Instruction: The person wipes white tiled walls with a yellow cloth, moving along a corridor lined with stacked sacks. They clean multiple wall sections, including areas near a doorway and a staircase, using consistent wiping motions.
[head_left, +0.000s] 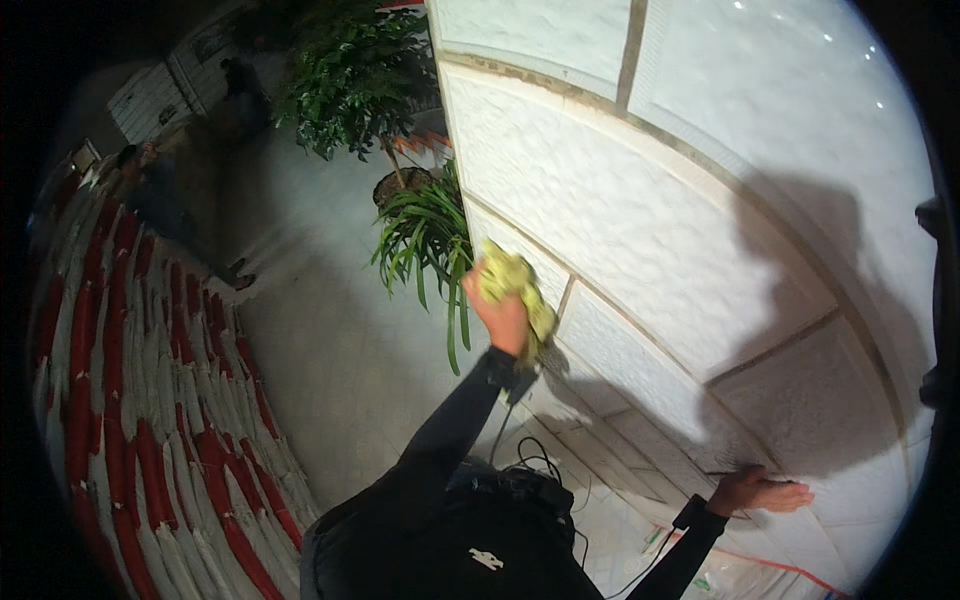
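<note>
A crumpled yellow cloth (506, 276) is in my left hand (496, 311), held at the left edge of a white textured block wall (600, 202) with grey-brown joints. Whether the cloth touches the wall's face or its edge I cannot tell. Lower right, my right hand (761, 491) is spread in front of the same wall, holding nothing, its fingers pointing right. A dark shadow falls across the blocks between and above my hands. Both wrists carry small black devices with cables.
A potted tree (360, 75) and a long-leaved plant (424, 229) stand beside the wall edge. Stacked red and white rolls (112, 375) line the left. A person (161, 195) is beyond them, another farther back. Plastic sheeting (739, 574) lies at lower right.
</note>
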